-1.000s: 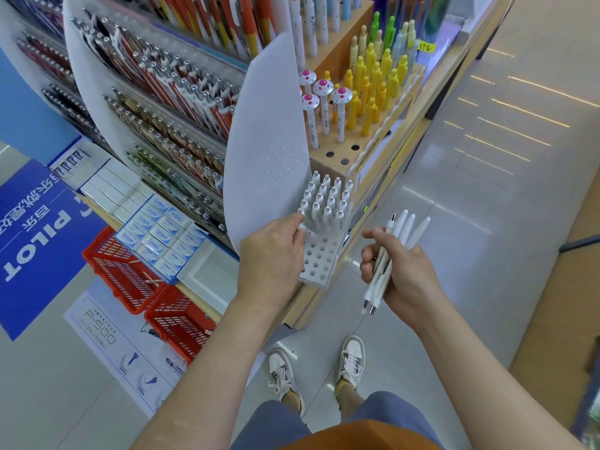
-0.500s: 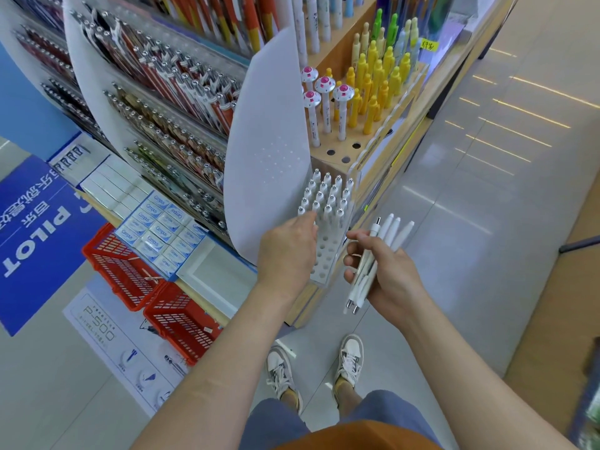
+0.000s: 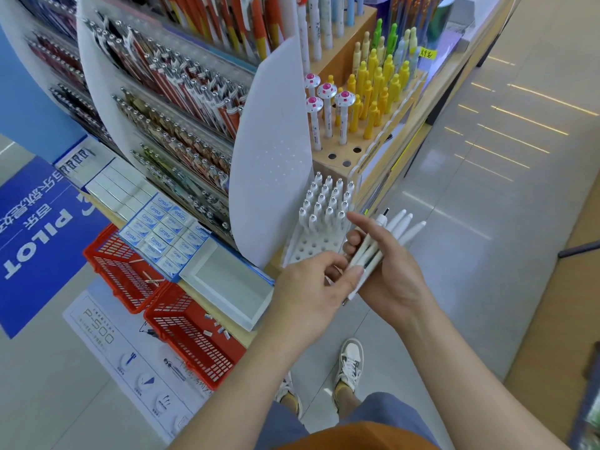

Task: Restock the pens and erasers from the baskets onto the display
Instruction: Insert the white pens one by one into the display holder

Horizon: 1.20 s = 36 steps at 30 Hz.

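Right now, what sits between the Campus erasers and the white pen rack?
The head view shows an empty white tray and the lower end of a curved white panel between the Campus erasers and the pen rack.

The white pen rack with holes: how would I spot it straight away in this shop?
Find the tall curved pen display and the white end panel at its corner. Just right of that panel's lower part, below the wooden block of yellow pens, sits the white pen rack. Unlike the block, it is white, its rear rows full of plain white pens, its front holes empty.
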### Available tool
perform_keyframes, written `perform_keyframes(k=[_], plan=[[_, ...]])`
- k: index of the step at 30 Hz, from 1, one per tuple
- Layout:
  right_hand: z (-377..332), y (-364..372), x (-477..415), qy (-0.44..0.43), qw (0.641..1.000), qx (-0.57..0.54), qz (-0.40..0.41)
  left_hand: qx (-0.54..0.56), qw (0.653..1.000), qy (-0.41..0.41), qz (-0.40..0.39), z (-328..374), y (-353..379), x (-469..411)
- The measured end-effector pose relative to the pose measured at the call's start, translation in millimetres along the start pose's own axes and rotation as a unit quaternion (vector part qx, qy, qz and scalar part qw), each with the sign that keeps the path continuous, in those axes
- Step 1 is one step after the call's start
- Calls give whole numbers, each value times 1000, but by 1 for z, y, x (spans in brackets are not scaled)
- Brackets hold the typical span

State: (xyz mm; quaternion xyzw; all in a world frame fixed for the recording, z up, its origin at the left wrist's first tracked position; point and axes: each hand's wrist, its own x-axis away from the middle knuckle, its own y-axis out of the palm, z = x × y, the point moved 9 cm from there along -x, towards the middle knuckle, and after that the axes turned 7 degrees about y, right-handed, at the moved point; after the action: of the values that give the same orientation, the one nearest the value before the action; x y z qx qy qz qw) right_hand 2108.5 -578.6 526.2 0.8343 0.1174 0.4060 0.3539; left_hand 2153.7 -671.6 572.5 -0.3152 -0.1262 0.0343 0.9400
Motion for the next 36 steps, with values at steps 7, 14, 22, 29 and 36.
perform_keyframes(k=[7, 14, 22, 29, 36], plan=[[-2, 5, 3, -26, 999, 45, -9, 242, 966, -90, 11, -14, 3, 1], [-14, -6, 8, -72, 987, 130, 68, 104, 988, -53, 101, -17, -29, 5], [-21, 1, 9, -72, 981, 176, 27, -34, 999, 15, 5, -2, -31, 2], [-24, 28, 9, -83, 972, 216, -35, 14, 992, 101, 71, 37, -44, -6], [-38, -19, 0, -70, 982, 150, 90, 26, 972, 95, 212, 23, -90, -17]])
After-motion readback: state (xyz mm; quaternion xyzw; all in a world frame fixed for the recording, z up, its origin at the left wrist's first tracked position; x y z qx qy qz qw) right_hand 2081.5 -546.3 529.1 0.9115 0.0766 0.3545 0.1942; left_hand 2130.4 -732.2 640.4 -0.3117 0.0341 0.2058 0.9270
